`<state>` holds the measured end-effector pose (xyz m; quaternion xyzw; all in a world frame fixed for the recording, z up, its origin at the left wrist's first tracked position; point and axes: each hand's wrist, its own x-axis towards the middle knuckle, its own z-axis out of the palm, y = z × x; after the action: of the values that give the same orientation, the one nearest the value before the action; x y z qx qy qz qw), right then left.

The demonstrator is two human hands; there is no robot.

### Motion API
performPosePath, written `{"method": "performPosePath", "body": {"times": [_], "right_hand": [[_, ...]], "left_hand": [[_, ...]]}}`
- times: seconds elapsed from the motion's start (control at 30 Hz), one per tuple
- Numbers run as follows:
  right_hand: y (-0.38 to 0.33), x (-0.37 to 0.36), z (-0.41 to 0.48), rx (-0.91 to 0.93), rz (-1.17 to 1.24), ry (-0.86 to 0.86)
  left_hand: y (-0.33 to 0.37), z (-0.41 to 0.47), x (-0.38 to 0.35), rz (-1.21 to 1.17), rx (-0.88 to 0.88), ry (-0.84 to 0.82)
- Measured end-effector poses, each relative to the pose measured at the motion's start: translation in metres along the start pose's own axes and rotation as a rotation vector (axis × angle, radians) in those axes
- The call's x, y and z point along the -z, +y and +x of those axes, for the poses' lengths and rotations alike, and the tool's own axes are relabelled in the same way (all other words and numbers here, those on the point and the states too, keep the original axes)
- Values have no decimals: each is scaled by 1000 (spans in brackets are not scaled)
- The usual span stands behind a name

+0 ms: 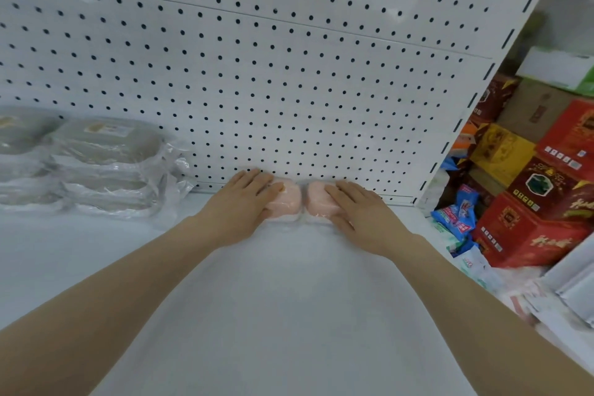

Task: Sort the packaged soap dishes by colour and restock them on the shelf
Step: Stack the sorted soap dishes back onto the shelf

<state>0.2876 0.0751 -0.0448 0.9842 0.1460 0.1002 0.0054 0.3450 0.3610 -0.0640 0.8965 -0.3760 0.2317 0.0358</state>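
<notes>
1. Gently: grips released, left hand (241, 206) flat on the left pink dish (287, 200), right hand (361, 214) on the right pink dish (319, 202).
2. They lie side by side on the shelf (289, 299), against the far pegboard (289, 74).
3. I should press evenly, squaring them, apart from the grey dishes (106, 151) at left.

Shop: pegboard shelving (289, 74), stacked goods cartons (530, 228).

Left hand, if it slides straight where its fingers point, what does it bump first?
The left hand lies flat on a pink soap dish. Straight ahead, it would most likely meet the white pegboard wall first. How much gap remains is hard to tell.
</notes>
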Motion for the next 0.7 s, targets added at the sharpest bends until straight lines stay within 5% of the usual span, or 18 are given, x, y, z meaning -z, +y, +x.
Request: {"method": "performPosePath", "body": {"times": [0.3,0.7], "right_hand": [[8,26,-73,83,-52,108],[57,48,-314,102,-63,200]], "left_hand": [[88,-17,52,7,23,121],[296,-76,88,-91,53,175]]}}
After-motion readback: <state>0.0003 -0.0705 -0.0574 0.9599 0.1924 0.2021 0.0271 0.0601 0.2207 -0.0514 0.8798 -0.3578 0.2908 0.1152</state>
